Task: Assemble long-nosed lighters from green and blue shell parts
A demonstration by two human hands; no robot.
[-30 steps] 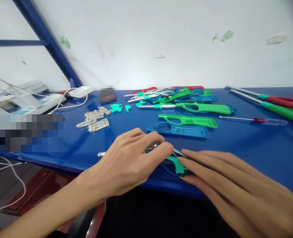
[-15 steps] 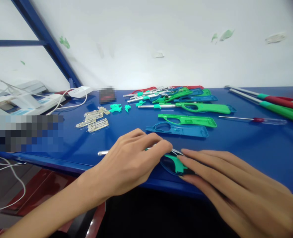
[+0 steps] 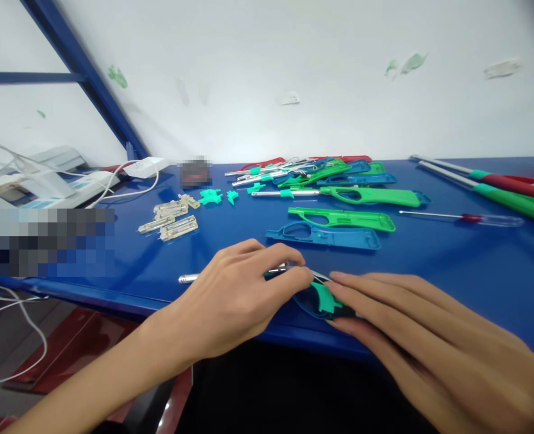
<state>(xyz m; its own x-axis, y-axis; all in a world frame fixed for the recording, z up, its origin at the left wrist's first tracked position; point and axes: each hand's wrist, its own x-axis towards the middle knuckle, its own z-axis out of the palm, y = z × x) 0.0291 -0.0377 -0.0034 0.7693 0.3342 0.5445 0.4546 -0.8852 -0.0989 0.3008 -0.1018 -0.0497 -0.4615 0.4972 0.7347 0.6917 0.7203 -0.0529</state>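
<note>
At the front edge of the blue table (image 3: 452,259) lies a blue lighter shell (image 3: 310,304) with a teal trigger (image 3: 325,298) in it and a metal tube (image 3: 188,278) sticking out to the left. My left hand (image 3: 235,295) lies over the tube end, fingers curled and pinching at the trigger. My right hand (image 3: 430,337) presses the shell's right part down, fingers together, fingertips against the trigger. Most of the shell is hidden beneath both hands.
Behind lie a blue shell half (image 3: 325,236), a green shell half (image 3: 343,219), a heap of lighter parts (image 3: 312,175), teal triggers (image 3: 211,196), clear small parts (image 3: 172,220), a red-handled screwdriver (image 3: 466,218) and long lighters (image 3: 511,193). White devices and cables (image 3: 45,181) sit at left.
Almost nothing has moved. My left fingertips and the teal trigger have shifted very slightly; the right hand stays pressed on the shell.
</note>
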